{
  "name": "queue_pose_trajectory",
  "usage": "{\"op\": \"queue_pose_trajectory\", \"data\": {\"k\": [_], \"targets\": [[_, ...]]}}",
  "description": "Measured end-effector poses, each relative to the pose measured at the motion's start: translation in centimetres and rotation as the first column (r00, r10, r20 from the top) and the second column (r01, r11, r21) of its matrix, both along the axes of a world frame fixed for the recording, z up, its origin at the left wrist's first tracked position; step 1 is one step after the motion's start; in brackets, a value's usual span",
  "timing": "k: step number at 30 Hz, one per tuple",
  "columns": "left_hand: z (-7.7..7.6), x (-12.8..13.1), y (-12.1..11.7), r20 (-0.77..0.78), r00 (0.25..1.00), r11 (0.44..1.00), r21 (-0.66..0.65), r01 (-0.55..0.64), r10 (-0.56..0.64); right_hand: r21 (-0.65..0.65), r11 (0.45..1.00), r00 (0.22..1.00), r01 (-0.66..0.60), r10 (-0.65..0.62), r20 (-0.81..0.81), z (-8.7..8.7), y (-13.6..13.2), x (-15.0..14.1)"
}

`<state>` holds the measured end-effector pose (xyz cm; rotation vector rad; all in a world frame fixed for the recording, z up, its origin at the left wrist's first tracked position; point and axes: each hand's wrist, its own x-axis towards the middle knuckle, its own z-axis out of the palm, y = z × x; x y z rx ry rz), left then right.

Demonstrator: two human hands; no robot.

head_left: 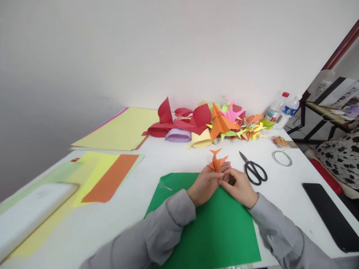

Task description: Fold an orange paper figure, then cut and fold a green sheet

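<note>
An orange folded-paper plane (217, 163) with a forked tail and pointed wings is held between both hands, tail up. My left hand (204, 183) is closed around its lower left side, thumb on the paper. From the right, my right hand (240, 186) pinches the near tip with thumb and finger; that tip is mostly hidden by the fingers. Both hands are above the far edge of a green paper sheet (218, 231). Black-handled scissors (254, 170) lie just right of my right hand, blades pointing away.
Folded paper pieces (196, 123) in several colours are heaped against the wall. Flat coloured sheets (109, 179) and a white slab-like object (33, 209) lie left. Rightward are a tape roll (282, 158), two bottles (286, 112), a black phone-like slab (331, 216) and a person's patterned clothing (340, 157).
</note>
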<state>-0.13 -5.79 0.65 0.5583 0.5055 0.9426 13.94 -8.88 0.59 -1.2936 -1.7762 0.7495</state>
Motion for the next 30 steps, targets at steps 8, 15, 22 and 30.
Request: {"op": "queue_pose_trajectory", "data": {"k": [8, 15, 22, 30], "targets": [[0.1, -0.2, -0.2, 0.011, 0.998, 0.991, 0.121, 0.06, -0.062, 0.146, 0.989, 0.992, 0.024, -0.041, 0.119, 0.2, 0.3, 0.8], [-0.1, -0.3, -0.5, -0.037, 0.998, 0.991, 0.118, 0.06, -0.056, 0.223, 0.975, 0.986, -0.018, -0.021, 0.167, 0.7, -0.3, 0.4], [0.3, -0.1, -0.5, -0.036, 0.999, 0.999, 0.051, 0.01, -0.008, 0.276, 0.959, 0.99, -0.062, 0.023, 0.143, 0.4, -0.5, 0.2], [-0.7, -0.2, -0.3, 0.041, 0.997, 0.987, 0.149, 0.056, -0.063, 0.302, 0.953, 0.978, -0.028, -0.036, 0.206, -0.5, -0.1, 0.3]]}}
